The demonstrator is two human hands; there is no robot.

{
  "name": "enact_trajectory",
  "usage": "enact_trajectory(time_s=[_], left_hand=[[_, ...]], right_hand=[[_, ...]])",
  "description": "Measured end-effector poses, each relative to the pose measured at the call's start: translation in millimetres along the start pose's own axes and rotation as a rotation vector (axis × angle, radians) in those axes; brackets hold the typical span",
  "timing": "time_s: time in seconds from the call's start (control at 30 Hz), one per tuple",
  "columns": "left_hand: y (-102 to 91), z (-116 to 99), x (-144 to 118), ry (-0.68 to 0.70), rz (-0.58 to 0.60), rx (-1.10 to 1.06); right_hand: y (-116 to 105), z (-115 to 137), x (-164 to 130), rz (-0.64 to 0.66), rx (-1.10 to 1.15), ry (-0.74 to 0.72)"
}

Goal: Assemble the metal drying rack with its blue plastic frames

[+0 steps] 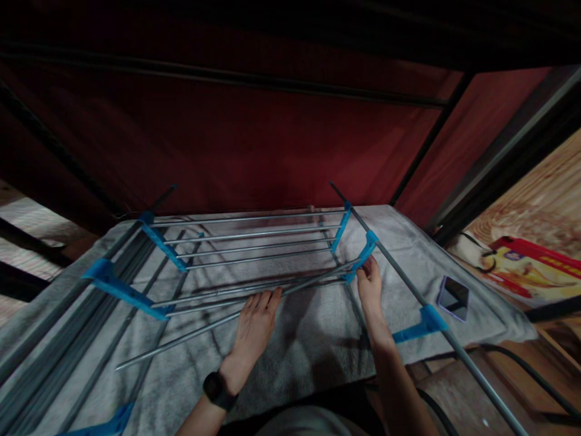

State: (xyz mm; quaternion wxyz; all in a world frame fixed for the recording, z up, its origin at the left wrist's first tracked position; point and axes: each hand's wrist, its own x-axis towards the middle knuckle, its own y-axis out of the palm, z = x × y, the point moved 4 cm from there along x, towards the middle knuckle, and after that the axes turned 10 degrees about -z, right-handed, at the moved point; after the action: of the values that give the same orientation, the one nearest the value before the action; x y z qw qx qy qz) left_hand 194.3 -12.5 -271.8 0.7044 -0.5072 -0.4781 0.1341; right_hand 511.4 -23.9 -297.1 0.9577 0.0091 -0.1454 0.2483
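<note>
A metal drying rack [254,245] with grey rods and blue plastic brackets lies over a grey towel [313,339]. My left hand [254,324], with a black watch on the wrist, rests palm down with its fingertips on a loose grey rod [204,330] that slants from the lower left up to the right. My right hand [370,284] grips the rod's far end where it meets a blue bracket [363,254] on the rack's right rail.
A phone [452,298] lies face up on the towel at the right, past the rack's right rail [454,345]. A red and yellow printed package [531,266] and black cables sit on the wooden floor further right. Dark red fabric and black bars rise behind.
</note>
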Motion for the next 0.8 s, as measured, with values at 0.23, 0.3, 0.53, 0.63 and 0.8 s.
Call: enact_trajectory(time_s=[0.23,0.3,0.53,0.63,0.8], left_hand=[[-6.1,2,11,-0.016,-0.065,-0.045],[-7.5,3,16,-0.037,-0.072,-0.052],[-9.0,7,28,-0.053,-0.055,-0.041],[-11.1,8,34,-0.052,-0.038,-0.053],[-11.4,10,43,-0.054,-0.009,-0.041]], right_hand=[[-2,-5,3,0.001,-0.047,-0.057],[-3,-6,4,0.003,-0.053,-0.073],[-3,-10,7,0.023,-0.108,-0.132],[-4,-9,7,0.019,-0.135,-0.150],[-4,-6,6,0.011,-0.153,-0.151]])
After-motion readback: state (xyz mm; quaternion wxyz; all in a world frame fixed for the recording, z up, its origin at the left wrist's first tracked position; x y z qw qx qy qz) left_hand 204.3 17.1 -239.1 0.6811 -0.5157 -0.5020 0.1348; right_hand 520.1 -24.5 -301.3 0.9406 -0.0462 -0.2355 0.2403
